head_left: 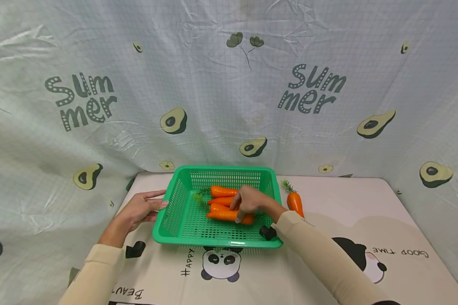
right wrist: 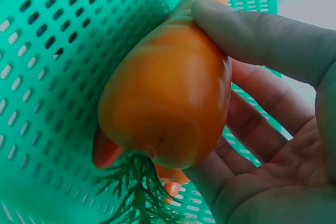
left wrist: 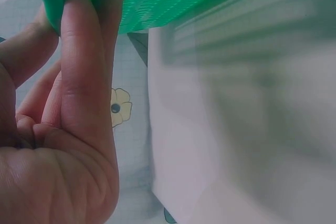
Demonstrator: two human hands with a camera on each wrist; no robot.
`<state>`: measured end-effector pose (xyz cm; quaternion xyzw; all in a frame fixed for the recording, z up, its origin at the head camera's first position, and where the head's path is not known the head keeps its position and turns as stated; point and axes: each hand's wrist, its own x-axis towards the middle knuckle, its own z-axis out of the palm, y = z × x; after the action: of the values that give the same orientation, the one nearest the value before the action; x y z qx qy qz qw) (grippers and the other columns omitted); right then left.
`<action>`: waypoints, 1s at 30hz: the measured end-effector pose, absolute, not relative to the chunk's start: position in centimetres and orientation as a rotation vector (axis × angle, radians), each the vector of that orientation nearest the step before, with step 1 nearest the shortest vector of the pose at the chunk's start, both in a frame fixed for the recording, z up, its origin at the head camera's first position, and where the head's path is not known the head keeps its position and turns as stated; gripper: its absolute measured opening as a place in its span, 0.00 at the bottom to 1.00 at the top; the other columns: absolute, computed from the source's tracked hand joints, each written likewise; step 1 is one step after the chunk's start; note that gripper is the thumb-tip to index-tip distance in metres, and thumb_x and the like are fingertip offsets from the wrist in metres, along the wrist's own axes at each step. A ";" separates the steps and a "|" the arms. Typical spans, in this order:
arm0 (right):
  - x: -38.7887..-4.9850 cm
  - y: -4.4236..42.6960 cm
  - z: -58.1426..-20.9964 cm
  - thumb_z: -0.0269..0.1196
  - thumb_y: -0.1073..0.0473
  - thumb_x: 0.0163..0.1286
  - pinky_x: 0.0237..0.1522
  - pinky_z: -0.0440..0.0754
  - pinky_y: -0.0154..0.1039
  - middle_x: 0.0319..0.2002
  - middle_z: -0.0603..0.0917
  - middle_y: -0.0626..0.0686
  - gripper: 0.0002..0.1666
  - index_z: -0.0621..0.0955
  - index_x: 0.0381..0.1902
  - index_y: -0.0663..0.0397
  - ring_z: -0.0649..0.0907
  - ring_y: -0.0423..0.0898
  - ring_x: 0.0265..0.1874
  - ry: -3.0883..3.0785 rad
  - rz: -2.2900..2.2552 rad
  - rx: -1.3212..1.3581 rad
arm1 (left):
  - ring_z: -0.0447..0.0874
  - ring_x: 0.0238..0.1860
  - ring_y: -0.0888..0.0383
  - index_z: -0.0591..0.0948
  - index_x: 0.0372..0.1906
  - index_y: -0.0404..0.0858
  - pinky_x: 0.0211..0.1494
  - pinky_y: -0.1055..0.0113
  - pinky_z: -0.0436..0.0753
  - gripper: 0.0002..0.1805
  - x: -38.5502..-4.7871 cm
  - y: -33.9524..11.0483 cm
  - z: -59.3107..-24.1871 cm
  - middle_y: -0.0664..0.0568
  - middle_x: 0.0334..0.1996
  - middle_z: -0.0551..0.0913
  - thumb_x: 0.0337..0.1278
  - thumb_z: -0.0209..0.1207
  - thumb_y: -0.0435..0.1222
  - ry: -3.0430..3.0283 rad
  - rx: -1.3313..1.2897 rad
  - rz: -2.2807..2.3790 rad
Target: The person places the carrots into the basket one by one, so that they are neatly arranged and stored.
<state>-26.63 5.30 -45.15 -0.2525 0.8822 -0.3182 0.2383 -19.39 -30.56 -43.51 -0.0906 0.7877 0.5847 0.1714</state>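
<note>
A green plastic basket (head_left: 213,242) with slotted walls stands on the table, and several orange carrots lie inside it. My left hand (head_left: 139,209) holds the basket's left rim, with the thumb and fingertips at the edge; the left wrist view shows these fingers (left wrist: 81,77) against the green plastic. Inside the basket, my right hand (head_left: 250,200) grips the nearest carrot (head_left: 225,215) from above. Close up in the right wrist view, this carrot (right wrist: 163,93) has its thick end and green leafy top towards the camera, with the thumb along one side. Other carrots (head_left: 222,192) lie behind it.
One more carrot (head_left: 295,202) with a leafy top lies on the table just right of the basket. The pale table (head_left: 351,207) bears printed pandas and words. A white curtain (head_left: 213,84) with avocado prints hangs behind and at both sides.
</note>
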 end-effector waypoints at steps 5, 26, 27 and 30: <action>-26.4 5.2 -45.5 0.84 0.67 0.45 0.40 0.86 0.37 0.37 0.93 0.50 0.17 0.93 0.35 0.54 0.85 0.41 0.35 2.428 -0.832 -0.737 | 0.94 0.34 0.58 0.62 0.81 0.34 0.36 0.67 0.90 0.39 -19.4 -30.6 -43.6 0.41 0.55 0.90 0.72 0.64 0.36 2.234 -0.258 1.665; -26.4 6.9 -42.8 0.76 0.68 0.58 0.36 0.85 0.40 0.34 0.90 0.55 0.14 0.89 0.43 0.67 0.84 0.45 0.32 2.412 -1.185 -0.594 | 0.94 0.34 0.57 0.63 0.81 0.33 0.36 0.67 0.90 0.38 -19.4 -30.7 -43.9 0.39 0.56 0.89 0.72 0.64 0.35 2.241 -0.252 1.673; -26.3 7.3 -42.4 0.76 0.69 0.59 0.38 0.87 0.43 0.35 0.90 0.56 0.14 0.89 0.44 0.67 0.84 0.46 0.33 2.394 -1.242 -0.549 | 0.95 0.34 0.57 0.62 0.81 0.33 0.36 0.67 0.90 0.38 -19.4 -30.7 -43.9 0.38 0.56 0.88 0.72 0.64 0.35 2.241 -0.251 1.672; -26.3 8.7 -41.5 0.74 0.68 0.61 0.48 0.88 0.51 0.40 0.90 0.58 0.14 0.89 0.46 0.65 0.86 0.48 0.37 2.371 -1.356 -0.456 | 0.95 0.35 0.56 0.62 0.81 0.34 0.36 0.66 0.91 0.38 -19.4 -30.7 -43.8 0.37 0.57 0.87 0.72 0.63 0.35 2.242 -0.252 1.670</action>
<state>-26.27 8.73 -41.53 -0.1617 0.8413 -0.4814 0.1852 -19.39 -30.66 -43.82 -0.0886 0.7877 0.5865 0.1665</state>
